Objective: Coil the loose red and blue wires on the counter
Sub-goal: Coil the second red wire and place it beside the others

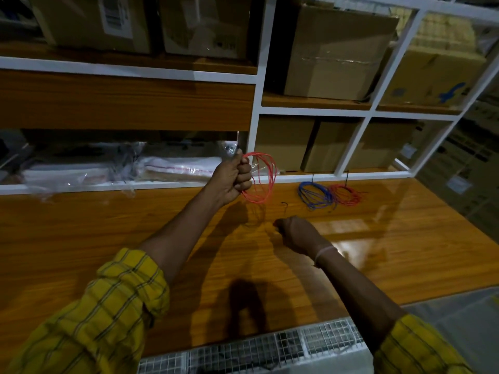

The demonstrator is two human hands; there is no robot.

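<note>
**Red coil held up in left hand, two tied coils at back of table**

Head view. Wooden table (378, 252) runs glossy, left to right; its back edge meets the white frame of a shelf unit (258, 76), and its near edge sits above a wire-mesh panel (270, 349) at bottom. Left hand (232, 179) is raised above the table near the back edge, fingers (244, 175) curled tight round a red wire coil (262, 179), thumb up; the loops hang free to the right of the fist, off the surface. Right hand (297, 233) is low over mid-table, fingers curled under; what they pinch, if anything, cannot be told. Thin dark tie (285, 207) sits just beyond it, one end hooked, near the knuckles; contact unclear. Pale band on the right wrist. Yellow plaid sleeves (121, 306) on both arms.

Blue wire coil (314, 194) and a second red wire coil (345, 195) lie flat at the back right, touching or overlapping each other, each with a dark tie standing up at its far side, close to the shelf frame. Open bare wood to the right of them and across the whole left half of the table. Cardboard boxes (337, 55) fill the shelf compartments; plastic-wrapped bundles (162, 168) lie in the low left bay.
</note>
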